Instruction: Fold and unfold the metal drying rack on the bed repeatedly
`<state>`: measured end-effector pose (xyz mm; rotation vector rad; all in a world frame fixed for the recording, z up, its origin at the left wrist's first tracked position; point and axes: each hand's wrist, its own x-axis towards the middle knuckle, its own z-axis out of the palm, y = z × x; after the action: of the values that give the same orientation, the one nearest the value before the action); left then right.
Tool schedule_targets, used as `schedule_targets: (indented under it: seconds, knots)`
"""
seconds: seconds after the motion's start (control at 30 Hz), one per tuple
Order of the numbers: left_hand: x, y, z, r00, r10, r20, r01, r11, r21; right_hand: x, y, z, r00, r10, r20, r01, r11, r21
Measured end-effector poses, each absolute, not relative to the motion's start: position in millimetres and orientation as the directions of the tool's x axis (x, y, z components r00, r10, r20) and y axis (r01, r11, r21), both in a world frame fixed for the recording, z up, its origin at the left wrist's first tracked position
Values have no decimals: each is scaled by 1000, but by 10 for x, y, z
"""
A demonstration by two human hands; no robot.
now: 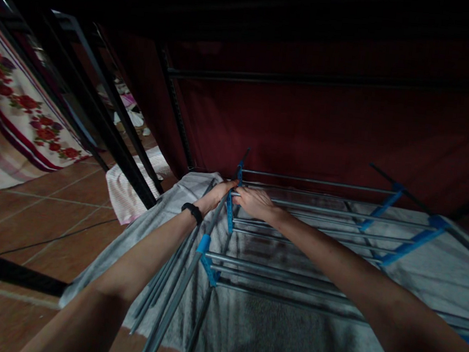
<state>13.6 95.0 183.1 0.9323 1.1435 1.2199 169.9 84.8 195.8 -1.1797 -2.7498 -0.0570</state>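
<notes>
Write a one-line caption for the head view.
Both hands, left hand and right hand, grip a drying rack over grey cloth.

No text, label, brand, number or sign can be read anywhere in this dim view.

Rack (296, 226) on blanket (269, 334)

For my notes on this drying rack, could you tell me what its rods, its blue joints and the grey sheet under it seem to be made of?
The rods look like bare or grey-coated metal tube: thin, straight, dull sheen. The blue joints look like moulded plastic: flat, matte colour. The grey sheet seems a napped fabric: fuzzy, creased. The left hand and right hand grip the rack.
</notes>
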Motion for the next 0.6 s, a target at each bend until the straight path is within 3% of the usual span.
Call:
schedule_targets:
  seconds: [0.13,0.6]
  knots:
    - [147,937,1827,-17,985,-169,-125,166,978,1839,796,1888,-663,717,216,739,673,35]
    - [115,1022,1754,-29,966,-258,-160,251,955,1961,904,1951,-682,725,96,729,684,11]
